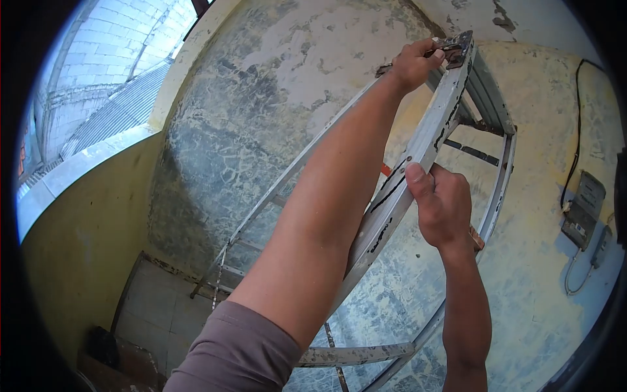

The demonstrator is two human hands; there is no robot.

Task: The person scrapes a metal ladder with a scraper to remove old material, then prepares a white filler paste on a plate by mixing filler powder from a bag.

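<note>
A metal stepladder [398,189], splashed with paint and dark marks, leans diagonally through the view with its legs spread. At its top my left hand [418,64] is closed on the ladder beside the worn end bracket [459,49]; the fingers' far side is hidden. Lower down, my right hand [444,204] is wrapped round the side rail, thumb on the near face. My left forearm crosses in front of part of the ladder. Several rungs [471,151] and the spread legs show on both sides of it.
Behind the ladder stands a patchy, scraped wall [222,124]. A meter box [583,209] with a black cable [577,130] hangs at right. A window ledge [85,163] is at left. Dark items [102,346] lie on the tiled floor [153,300].
</note>
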